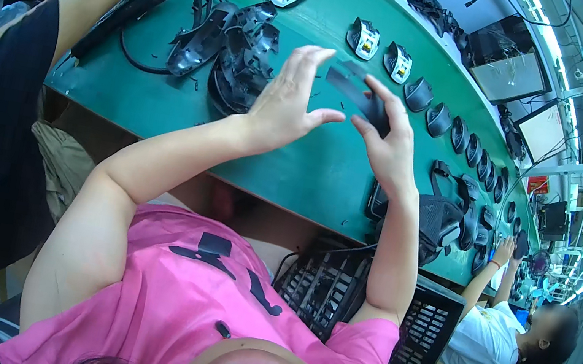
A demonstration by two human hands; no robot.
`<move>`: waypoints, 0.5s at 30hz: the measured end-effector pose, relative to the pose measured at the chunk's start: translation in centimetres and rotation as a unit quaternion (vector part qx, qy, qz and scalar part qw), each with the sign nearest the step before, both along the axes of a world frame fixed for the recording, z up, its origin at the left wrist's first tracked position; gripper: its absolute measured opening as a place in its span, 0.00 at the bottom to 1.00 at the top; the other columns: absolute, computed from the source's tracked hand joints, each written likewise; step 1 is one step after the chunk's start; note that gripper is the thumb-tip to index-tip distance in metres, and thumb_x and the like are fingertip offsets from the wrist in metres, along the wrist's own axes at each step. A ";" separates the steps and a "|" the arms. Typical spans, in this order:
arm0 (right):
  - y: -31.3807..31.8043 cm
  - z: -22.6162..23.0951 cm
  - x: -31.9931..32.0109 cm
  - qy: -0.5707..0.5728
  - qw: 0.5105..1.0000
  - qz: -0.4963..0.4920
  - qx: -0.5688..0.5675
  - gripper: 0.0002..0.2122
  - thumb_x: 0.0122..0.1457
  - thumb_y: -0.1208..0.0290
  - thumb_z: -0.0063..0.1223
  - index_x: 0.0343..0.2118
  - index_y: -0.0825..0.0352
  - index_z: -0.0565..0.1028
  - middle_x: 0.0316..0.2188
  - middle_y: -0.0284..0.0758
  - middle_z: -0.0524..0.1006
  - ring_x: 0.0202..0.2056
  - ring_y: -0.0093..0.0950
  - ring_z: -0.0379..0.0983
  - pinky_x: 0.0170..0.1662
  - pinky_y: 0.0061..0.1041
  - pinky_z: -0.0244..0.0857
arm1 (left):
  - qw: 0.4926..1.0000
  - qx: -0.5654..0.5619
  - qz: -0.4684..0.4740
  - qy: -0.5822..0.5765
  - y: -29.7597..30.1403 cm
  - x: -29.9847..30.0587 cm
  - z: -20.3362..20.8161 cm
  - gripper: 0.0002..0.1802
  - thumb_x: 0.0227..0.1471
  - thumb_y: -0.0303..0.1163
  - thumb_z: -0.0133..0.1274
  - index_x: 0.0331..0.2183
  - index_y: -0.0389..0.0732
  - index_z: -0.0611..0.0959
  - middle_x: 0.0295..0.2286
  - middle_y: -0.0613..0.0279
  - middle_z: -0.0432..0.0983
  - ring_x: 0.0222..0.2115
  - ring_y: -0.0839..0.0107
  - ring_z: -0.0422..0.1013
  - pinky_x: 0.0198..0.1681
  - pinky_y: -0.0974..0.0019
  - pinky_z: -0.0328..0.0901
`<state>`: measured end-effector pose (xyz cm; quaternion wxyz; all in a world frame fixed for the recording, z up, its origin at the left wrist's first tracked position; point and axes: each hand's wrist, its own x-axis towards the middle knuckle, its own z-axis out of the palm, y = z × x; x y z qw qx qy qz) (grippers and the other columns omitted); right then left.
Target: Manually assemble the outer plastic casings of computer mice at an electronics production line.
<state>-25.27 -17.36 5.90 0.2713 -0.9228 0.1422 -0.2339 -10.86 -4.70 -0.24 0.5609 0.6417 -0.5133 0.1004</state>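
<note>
Black piece [355,94] seemingly gripped in my right hand [391,143], I'd steady it with my open left hand [282,106] inside the tabletop [299,183]'s near edge.

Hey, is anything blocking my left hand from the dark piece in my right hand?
Nothing visible does. Your left hand is empty, and a gap with green tabletop behind it separates its palm from the blurred dark piece in your right hand.
</note>
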 end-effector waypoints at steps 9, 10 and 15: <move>-0.2 -0.6 -0.8 0.090 0.971 0.092 0.200 0.24 0.51 0.77 0.62 0.54 0.62 0.72 0.48 0.35 0.75 0.51 0.30 0.68 0.56 0.29 0.61 | 0.961 0.152 -0.227 -0.045 0.5 2.9 0.0 0.33 0.44 0.26 0.63 0.53 0.37 0.72 0.50 0.49 0.70 0.52 0.53 0.66 0.54 0.57 0.64; -0.3 -0.5 -0.9 0.097 0.970 0.091 0.203 0.24 0.52 0.76 0.62 0.54 0.62 0.72 0.48 0.35 0.75 0.51 0.31 0.69 0.56 0.29 0.61 | 0.960 0.150 -0.233 -0.038 0.4 2.9 0.0 0.33 0.43 0.26 0.64 0.53 0.36 0.72 0.49 0.49 0.70 0.51 0.53 0.67 0.54 0.57 0.65; -0.1 -0.7 -0.9 0.087 0.962 0.095 0.241 0.23 0.54 0.69 0.63 0.54 0.63 0.72 0.49 0.36 0.75 0.51 0.31 0.70 0.57 0.29 0.61 | 0.967 0.115 -0.226 -0.006 0.7 3.1 -0.7 0.28 0.40 0.24 0.65 0.47 0.37 0.77 0.43 0.52 0.75 0.44 0.54 0.72 0.48 0.58 0.68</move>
